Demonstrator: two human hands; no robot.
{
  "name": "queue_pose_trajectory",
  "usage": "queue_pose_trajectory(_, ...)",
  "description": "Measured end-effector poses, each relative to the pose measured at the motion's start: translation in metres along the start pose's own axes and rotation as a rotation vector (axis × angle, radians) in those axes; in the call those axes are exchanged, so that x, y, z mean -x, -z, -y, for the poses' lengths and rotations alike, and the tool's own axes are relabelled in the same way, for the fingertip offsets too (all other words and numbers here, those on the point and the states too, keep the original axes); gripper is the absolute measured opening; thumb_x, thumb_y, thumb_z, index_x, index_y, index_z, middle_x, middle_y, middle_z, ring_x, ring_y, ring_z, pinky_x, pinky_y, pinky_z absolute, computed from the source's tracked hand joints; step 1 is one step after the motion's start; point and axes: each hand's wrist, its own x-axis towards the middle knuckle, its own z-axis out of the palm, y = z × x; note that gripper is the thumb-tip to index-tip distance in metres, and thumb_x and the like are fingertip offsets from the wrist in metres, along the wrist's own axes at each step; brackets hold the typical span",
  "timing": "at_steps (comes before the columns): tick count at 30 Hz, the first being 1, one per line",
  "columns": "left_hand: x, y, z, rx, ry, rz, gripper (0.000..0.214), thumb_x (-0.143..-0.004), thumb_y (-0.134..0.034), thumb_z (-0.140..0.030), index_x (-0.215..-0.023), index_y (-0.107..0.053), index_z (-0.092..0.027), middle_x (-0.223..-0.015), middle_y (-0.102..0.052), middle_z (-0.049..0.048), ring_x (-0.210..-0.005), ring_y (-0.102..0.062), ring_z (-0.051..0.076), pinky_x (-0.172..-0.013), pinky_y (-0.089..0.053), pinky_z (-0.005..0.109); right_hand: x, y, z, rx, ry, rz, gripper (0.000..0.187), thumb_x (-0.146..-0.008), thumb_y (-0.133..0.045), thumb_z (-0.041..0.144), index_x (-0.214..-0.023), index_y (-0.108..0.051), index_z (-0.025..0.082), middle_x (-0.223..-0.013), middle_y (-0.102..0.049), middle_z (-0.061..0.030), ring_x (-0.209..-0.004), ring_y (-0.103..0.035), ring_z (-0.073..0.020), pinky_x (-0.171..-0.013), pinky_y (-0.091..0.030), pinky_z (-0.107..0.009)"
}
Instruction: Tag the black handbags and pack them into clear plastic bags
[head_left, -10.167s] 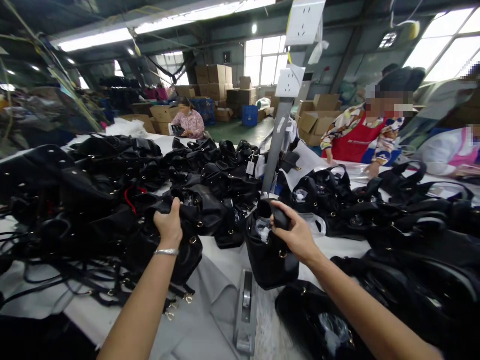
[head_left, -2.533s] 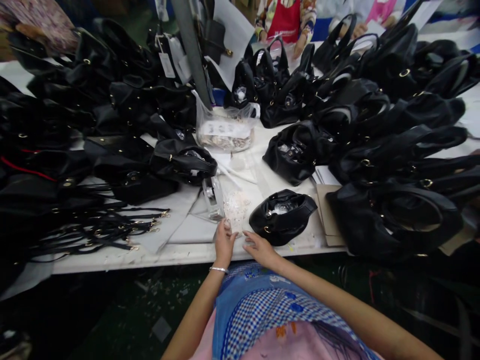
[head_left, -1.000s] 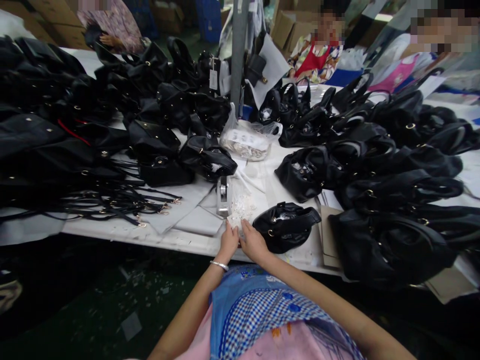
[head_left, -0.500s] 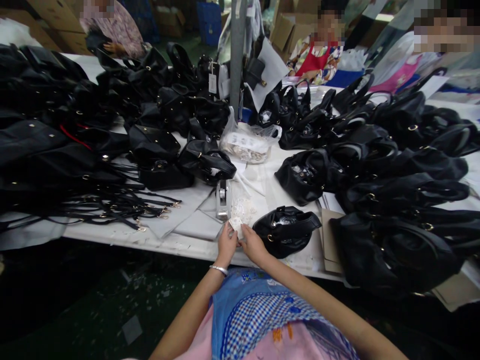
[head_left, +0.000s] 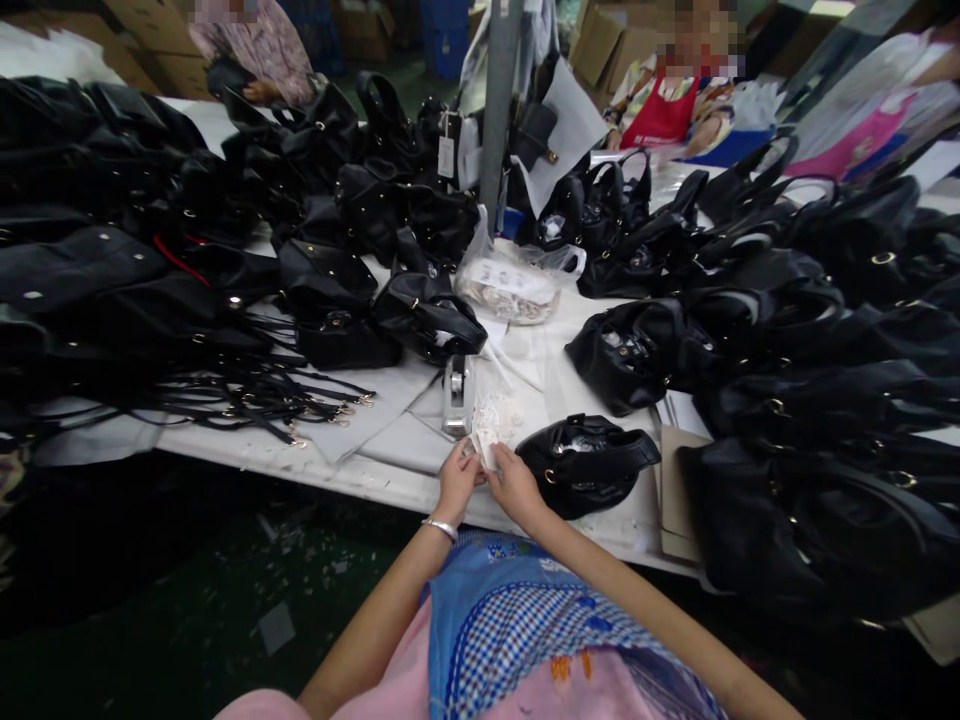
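Note:
My left hand [head_left: 457,480] and my right hand [head_left: 514,485] meet at the table's near edge, fingers pinched together on a small white piece drawn from a little heap of white tags [head_left: 496,418]. A silver bracelet circles my left wrist. A small black handbag [head_left: 587,463] lies just right of my right hand, its mouth open with clear plastic stuffing showing. A tape dispenser [head_left: 457,394] stands just beyond my left hand.
Black handbags are piled on the white table [head_left: 247,455] at the left, back and right. Loose black straps [head_left: 255,405] lie left. A clear bag of small parts [head_left: 510,280] sits by a grey post [head_left: 499,110]. Other people work across the table.
Long ago my hands gripped bags farther in; since then they have come to the near edge. Over the last second they lifted slightly, pinching a white piece from the heap.

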Motion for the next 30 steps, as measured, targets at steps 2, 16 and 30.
queue_pose_trajectory(2,-0.001,0.001,0.001,-0.034,-0.016,-0.005,0.057,-0.079,-0.065,-0.031,-0.133,-0.048,-0.018,-0.110,-0.067,0.0131,-0.081,-0.067,0.019,-0.068,-0.057,0.031,0.002,0.003,0.000,-0.006,0.017,-0.033,0.049,-0.087,-0.051,0.019,-0.134,-0.050,0.005,-0.138,-0.049,-0.0232,-0.130,-0.046,-0.0286,-0.108,-0.039,-0.043)
queue_pose_trajectory(16,-0.011,-0.022,-0.048,0.331,0.339,0.278,0.054,-0.089,-0.045,-0.059,-0.109,-0.065,-0.013,-0.116,-0.066,0.0164,-0.103,-0.065,0.023,-0.088,-0.053,0.034,0.038,0.070,0.017,-0.234,0.175,0.026,0.051,-0.083,-0.058,0.024,-0.133,-0.055,0.017,-0.135,-0.056,-0.0119,-0.126,-0.051,-0.0259,-0.109,-0.040,-0.045)
queue_pose_trajectory(30,0.047,-0.061,-0.096,-0.211,-0.205,0.518,0.026,-0.082,-0.066,-0.039,-0.096,-0.075,-0.019,-0.130,-0.060,0.0103,-0.128,-0.048,0.030,-0.114,-0.030,0.047,0.087,0.118,0.009,-0.651,-0.014,0.018,0.069,-0.084,-0.064,0.034,-0.146,-0.035,0.028,-0.152,-0.035,-0.0071,-0.140,-0.033,-0.0251,-0.115,-0.028,-0.048)
